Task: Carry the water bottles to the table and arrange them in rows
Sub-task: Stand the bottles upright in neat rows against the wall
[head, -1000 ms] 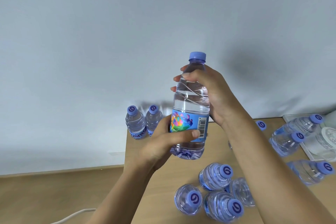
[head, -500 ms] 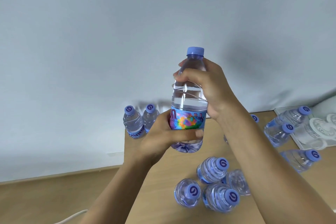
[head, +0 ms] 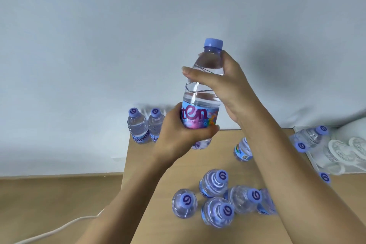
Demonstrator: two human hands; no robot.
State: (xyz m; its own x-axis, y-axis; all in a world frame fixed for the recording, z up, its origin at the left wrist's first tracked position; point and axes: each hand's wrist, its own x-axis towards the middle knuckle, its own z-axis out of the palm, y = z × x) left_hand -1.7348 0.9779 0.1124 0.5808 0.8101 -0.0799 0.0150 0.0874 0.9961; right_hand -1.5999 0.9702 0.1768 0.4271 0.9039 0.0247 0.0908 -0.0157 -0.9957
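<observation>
At the far left corner of the table (head: 150, 174) two bottles (head: 145, 126) stood upright, side by side. My left hand (head: 178, 136) was curled around the label of the bottle (head: 202, 93) that I held upright above the table, and my right hand (head: 223, 85) gripped its upper part under the cap. Near me stood a cluster of bottles (head: 217, 198).
</observation>
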